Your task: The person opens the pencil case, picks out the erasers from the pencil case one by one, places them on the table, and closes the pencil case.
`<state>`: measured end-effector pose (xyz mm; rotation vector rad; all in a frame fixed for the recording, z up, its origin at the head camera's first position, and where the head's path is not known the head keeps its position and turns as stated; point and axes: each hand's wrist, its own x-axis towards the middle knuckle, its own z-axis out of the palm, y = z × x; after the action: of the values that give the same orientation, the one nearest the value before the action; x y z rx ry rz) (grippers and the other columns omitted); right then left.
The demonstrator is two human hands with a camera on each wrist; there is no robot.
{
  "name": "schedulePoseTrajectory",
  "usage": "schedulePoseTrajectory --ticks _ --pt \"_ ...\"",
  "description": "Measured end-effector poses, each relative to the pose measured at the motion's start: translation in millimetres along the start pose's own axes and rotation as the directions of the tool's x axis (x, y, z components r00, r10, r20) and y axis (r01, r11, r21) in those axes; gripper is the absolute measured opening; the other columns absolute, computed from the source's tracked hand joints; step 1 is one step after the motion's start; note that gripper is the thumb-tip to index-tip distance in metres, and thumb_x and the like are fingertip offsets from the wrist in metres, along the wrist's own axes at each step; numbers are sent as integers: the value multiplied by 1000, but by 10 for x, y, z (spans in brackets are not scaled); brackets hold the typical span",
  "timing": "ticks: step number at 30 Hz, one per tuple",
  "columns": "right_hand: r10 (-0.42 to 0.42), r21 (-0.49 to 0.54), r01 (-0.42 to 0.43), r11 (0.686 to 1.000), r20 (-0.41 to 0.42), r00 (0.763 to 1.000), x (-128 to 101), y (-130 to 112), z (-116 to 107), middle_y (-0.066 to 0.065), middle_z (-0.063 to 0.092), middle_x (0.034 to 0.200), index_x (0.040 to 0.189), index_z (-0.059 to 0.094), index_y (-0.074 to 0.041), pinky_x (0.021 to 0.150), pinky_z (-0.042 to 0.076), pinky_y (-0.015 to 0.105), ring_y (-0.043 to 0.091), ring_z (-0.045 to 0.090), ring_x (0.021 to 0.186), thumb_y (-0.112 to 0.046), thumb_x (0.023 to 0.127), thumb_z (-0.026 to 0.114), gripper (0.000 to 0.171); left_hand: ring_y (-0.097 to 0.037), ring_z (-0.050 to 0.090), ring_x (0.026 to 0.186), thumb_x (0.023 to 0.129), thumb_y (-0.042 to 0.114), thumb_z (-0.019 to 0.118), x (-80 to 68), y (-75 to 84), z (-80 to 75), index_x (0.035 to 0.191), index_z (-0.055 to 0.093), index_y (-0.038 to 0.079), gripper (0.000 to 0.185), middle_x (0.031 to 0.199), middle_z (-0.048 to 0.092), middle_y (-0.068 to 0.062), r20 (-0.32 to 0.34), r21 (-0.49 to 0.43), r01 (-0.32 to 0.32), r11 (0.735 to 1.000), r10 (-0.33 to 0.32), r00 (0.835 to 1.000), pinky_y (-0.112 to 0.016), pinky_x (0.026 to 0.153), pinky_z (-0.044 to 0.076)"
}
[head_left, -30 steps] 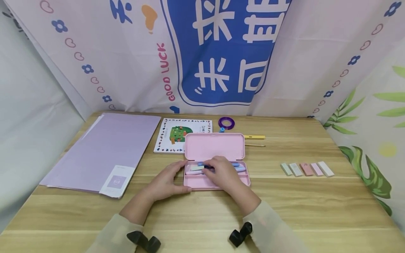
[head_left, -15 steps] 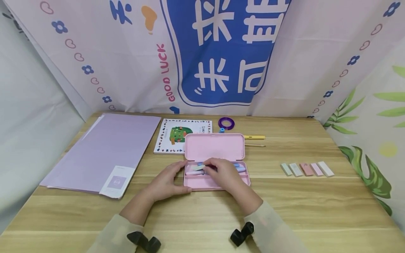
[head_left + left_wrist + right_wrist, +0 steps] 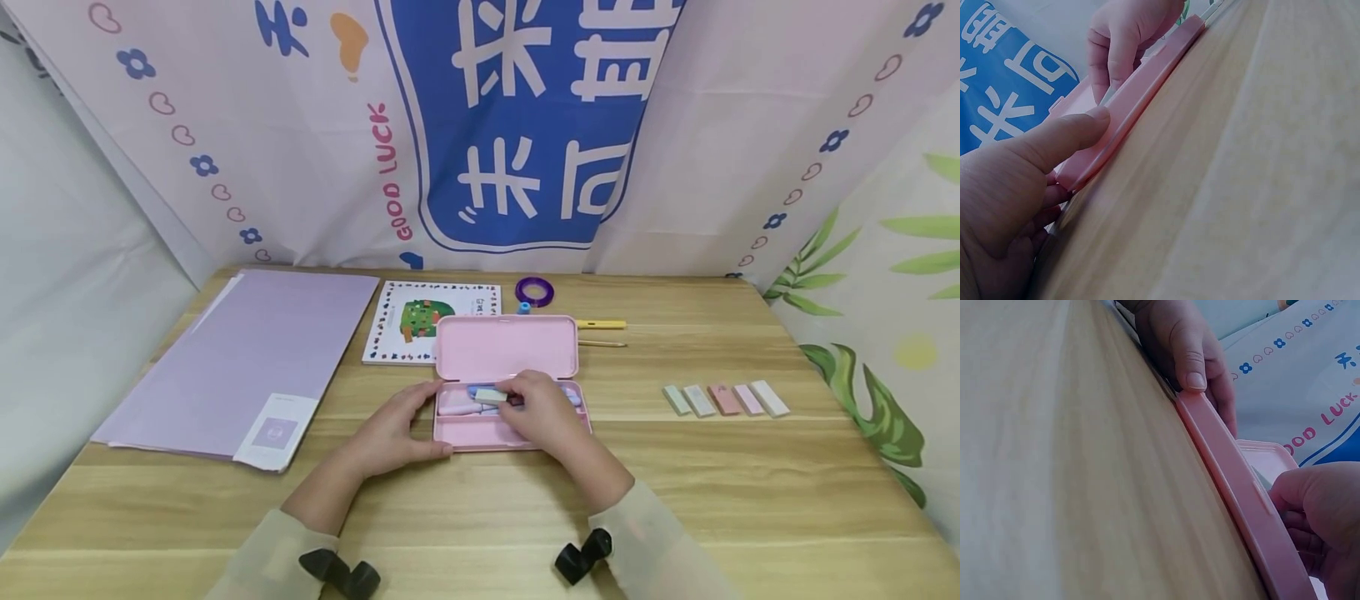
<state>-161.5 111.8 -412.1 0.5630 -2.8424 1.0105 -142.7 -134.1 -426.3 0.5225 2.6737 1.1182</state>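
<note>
A pink pencil case (image 3: 507,348) lies with its lid raised on the table. My left hand (image 3: 393,429) grips the case's left end, thumb at the front corner and fingers toward the back. In the left wrist view that thumb (image 3: 1075,134) rests on the case's edge. Over the back compartment, my right hand (image 3: 543,410) pinches a pale green eraser (image 3: 491,397) between thumb and fingers. Beneath it lie several blue and lilac pens (image 3: 459,409). The front compartment (image 3: 474,431) shows bare pink. In the right wrist view the case wall mostly hides the eraser.
Several erasers (image 3: 724,399) stand in a row at the right. A lilac folder (image 3: 247,358) lies at the left. Behind the case are a picture booklet (image 3: 390,312), a purple tape roll (image 3: 535,292), a yellow pen (image 3: 602,324) and a thin pencil-like stick (image 3: 604,344).
My right hand has shifted slightly right, carrying the pale green eraser from the left part of the back compartment toward its middle. The eraser tilted on the way. My left hand stays on the case.
</note>
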Motion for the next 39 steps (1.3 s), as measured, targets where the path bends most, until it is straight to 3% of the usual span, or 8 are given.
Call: schedulePoseTrajectory --ticks 7,14,21,27,30,32,35,39 --pt "80 78 -78 994 -28 996 -45 63 -72 3 70 96 103 75 -8 87 54 37 17 62 93 -10 81 74 22 -40 33 144 75 45 82 5 1 4 152 36 12 96 155 37 -18 4 3 7 1000 -7 1000 -59 117 29" --pt "185 130 -168 977 -134 974 -248 385 -388 8 68 98 111 73 -6 77 52 29 19 60 88 -13 82 76 29 -40 31 145 74 45 83 3 19 -8 152 35 11 97 156 36 -19 5 -1 19 1000 -19 1000 -59 117 28" --pt "349 108 -332 937 -328 878 -560 826 -793 15 67 97 112 72 -2 69 45 14 20 57 88 -13 85 73 29 -40 31 145 74 44 83 -2 26 -11 152 35 11 97 156 35 -19 9 3 23 1000 -23 1000 -58 117 28" --pt "448 62 -459 886 -366 816 -758 1021 -987 20 67 107 115 70 2 69 40 9 27 61 97 -18 88 69 32 -41 31 145 75 45 82 2 19 -12 152 35 11 97 156 35 -20 10 12 20 1000 -20 1000 -59 117 28" --pt "444 27 -466 884 -352 824 -803 1078 -1011 23 68 107 114 69 4 73 50 17 31 64 97 -17 89 67 33 -41 31 145 75 45 82 5 19 -12 152 35 11 96 156 35 -20 11 11 18 1000 -18 1000 -59 117 28" --pt "447 3 -473 881 -333 831 -819 1108 -1012 24 69 107 114 68 5 80 56 31 34 66 98 -17 90 65 33 -41 31 145 75 45 82 6 21 -10 152 35 11 96 156 35 -19 13 10 18 1000 -18 1000 -59 117 28" --pt "453 -12 -479 878 -303 838 -821 1139 -1008 26 70 107 115 67 6 99 49 51 38 66 101 -18 91 64 34 -41 31 145 75 46 82 5 18 -7 152 35 11 96 156 35 -19 16 9 20 1000 -20 1000 -59 117 28" --pt "463 -25 -488 872 -279 841 -818 1156 -1003 24 71 105 116 67 6 103 44 54 37 66 99 -19 91 63 36 -41 31 144 75 47 82 5 11 -6 152 35 11 97 156 35 -19 15 7 22 1000 -22 1000 -59 117 28"
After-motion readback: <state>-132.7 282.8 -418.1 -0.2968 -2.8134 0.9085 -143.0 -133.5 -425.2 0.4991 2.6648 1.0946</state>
